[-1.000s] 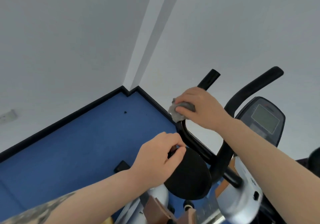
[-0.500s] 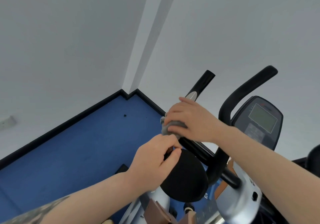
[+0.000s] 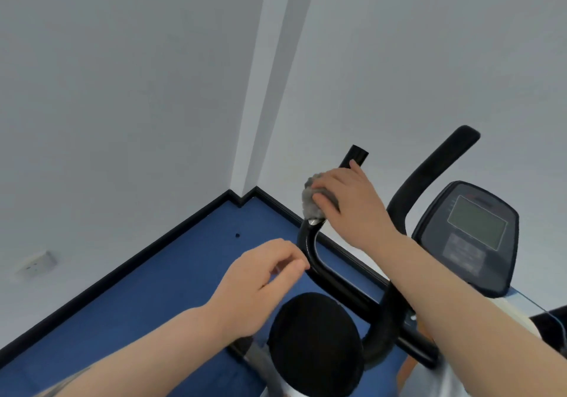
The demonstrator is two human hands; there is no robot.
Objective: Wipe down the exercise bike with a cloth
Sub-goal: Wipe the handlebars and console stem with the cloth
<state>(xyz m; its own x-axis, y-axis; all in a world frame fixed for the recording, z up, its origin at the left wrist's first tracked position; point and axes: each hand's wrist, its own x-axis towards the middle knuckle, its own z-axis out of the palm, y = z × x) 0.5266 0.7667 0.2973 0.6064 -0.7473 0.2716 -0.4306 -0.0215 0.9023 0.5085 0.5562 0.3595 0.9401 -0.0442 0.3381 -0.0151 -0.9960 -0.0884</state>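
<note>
Cloth held against the left handlebar

The cloth (image 3: 312, 202) is gripped by the right hand (image 3: 349, 203) around the handlebar (image 3: 310, 249); the left hand (image 3: 260, 277), loosely curled, is held empty just beside the bar.

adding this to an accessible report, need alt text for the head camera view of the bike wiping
A person's right hand presses a crumpled grey cloth around the left black handlebar of an exercise bike, while the left hand hovers loosely curled beside the bar, holding nothing visible. A round black pad and grey console screen sit nearby, above blue floor.
</note>
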